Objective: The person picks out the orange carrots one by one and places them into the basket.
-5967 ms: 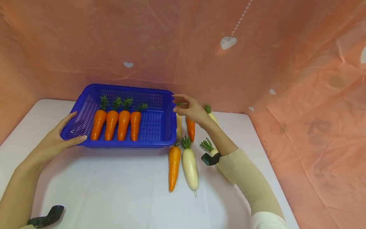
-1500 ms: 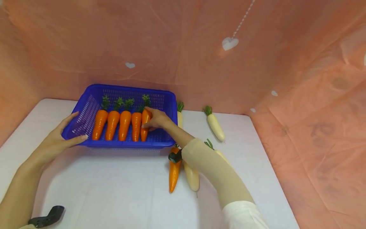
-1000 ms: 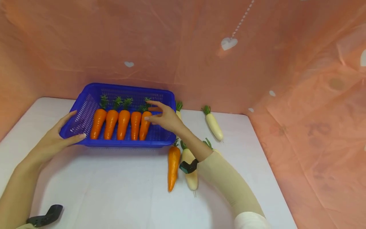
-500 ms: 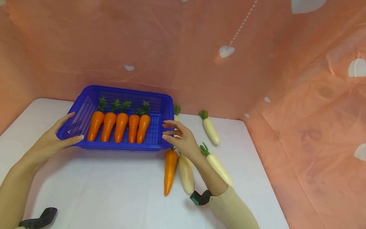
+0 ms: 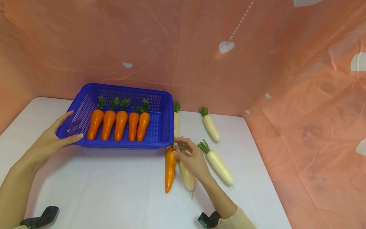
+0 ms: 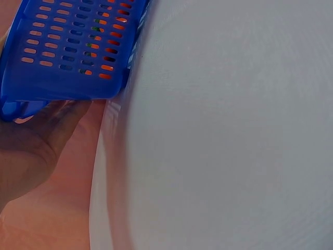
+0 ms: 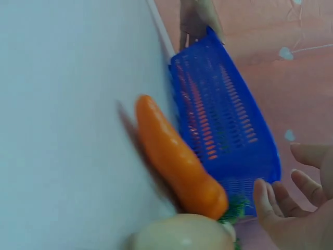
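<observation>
My left hand (image 5: 52, 138) holds the left end of a blue plastic basket (image 5: 121, 144), thumb at the front corner and fingers on the side wall. Several orange carrots (image 5: 95, 124) with green tops lie in a row inside, tips toward me. The rightmost carrot (image 5: 143, 124) leans slightly. Just off the basket's front right corner, another carrot (image 5: 170, 168) lies on the white table. Over its leafy end hovers my right hand (image 5: 194, 159), fingers bent and spread; the right wrist view shows nothing between thumb and fingers. Under that hand is a white radish (image 5: 187, 176), partly covered.
Two more white radishes lie to the right, a back radish (image 5: 211, 127) and a front radish (image 5: 220, 167). One further radish (image 5: 176, 122) is half hidden behind the basket's right wall. Pinkish-orange cloth (image 5: 200, 73) encloses the table (image 5: 114, 187) at the back and sides.
My right hand took a carrot from the right of the basket, laid it at the row's right end and let go. It then moved right and toward me. My left hand kept its hold.
</observation>
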The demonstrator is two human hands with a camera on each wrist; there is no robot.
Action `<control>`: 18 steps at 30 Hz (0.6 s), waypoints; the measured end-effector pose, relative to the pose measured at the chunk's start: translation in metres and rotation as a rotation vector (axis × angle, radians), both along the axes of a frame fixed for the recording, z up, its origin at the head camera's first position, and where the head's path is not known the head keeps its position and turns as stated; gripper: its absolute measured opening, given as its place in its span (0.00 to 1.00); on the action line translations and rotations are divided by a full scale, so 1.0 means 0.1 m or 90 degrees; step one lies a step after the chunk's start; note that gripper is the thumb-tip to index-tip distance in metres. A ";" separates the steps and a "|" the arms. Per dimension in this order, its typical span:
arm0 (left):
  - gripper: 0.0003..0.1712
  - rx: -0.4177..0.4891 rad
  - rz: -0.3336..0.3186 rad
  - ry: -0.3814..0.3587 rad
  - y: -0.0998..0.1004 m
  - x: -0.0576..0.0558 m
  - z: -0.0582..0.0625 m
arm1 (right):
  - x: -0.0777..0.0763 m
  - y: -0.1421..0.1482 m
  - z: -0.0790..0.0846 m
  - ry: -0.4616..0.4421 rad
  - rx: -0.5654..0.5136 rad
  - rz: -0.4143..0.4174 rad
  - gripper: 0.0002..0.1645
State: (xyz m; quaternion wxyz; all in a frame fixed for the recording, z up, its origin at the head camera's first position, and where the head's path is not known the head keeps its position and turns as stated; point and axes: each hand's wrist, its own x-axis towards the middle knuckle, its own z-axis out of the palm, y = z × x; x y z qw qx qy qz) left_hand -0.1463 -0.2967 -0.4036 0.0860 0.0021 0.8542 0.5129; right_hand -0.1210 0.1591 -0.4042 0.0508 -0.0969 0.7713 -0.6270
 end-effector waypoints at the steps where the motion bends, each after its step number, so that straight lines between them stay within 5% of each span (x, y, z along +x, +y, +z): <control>1: 0.52 -0.002 0.001 -0.001 0.00 0.00 0.00 | 0.03 0.00 -0.03 -0.004 0.003 -0.004 0.24; 12: 0.51 0.012 0.009 -0.002 0.00 0.00 0.02 | 0.27 -0.07 -0.23 -0.018 0.033 -0.013 0.31; 18: 0.51 0.029 0.008 0.001 0.02 0.01 0.01 | 0.26 -0.12 -0.26 0.009 0.139 0.005 0.37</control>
